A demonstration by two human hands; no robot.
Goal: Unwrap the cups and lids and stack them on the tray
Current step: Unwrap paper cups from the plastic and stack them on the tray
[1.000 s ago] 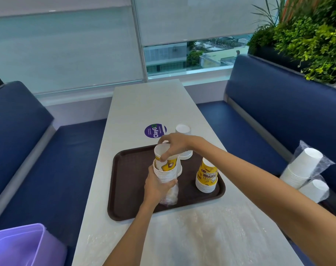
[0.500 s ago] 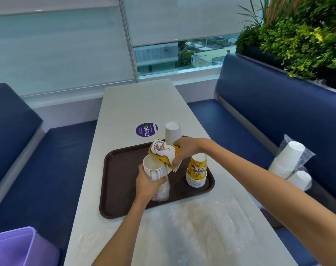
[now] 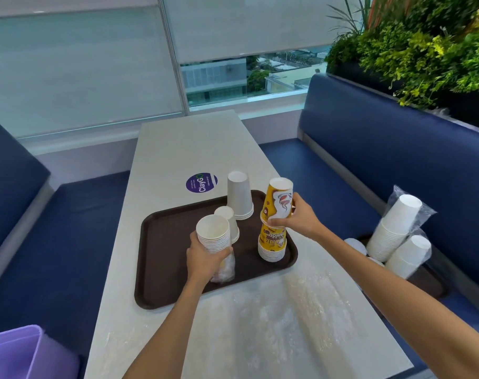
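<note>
A dark brown tray [image 3: 167, 269] lies on the pale table. My left hand [image 3: 205, 259] grips an upright stack of white-rimmed cups [image 3: 213, 233] with clear plastic wrap [image 3: 226, 269] bunched at its base. My right hand [image 3: 298, 218] holds one yellow printed cup [image 3: 279, 201] upside down, its rim lowered over the top of the inverted yellow cup stack [image 3: 272, 243] on the tray's right side. Two inverted white cup stacks stand behind: a tall stack [image 3: 239, 195] and a short stack [image 3: 228, 220].
Wrapped white cup stacks [image 3: 397, 225] and lids lie on a second tray [image 3: 429, 285] on the blue bench to the right. Clear plastic film [image 3: 282, 318] covers the near table. A purple bin [image 3: 22, 354] stands at the lower left. A purple sticker [image 3: 201, 182] is beyond the tray.
My right hand pulled a yellow cup off the stack in my left hand, turned it upside down and carried it right onto the yellow stack. The left hand kept its grip.
</note>
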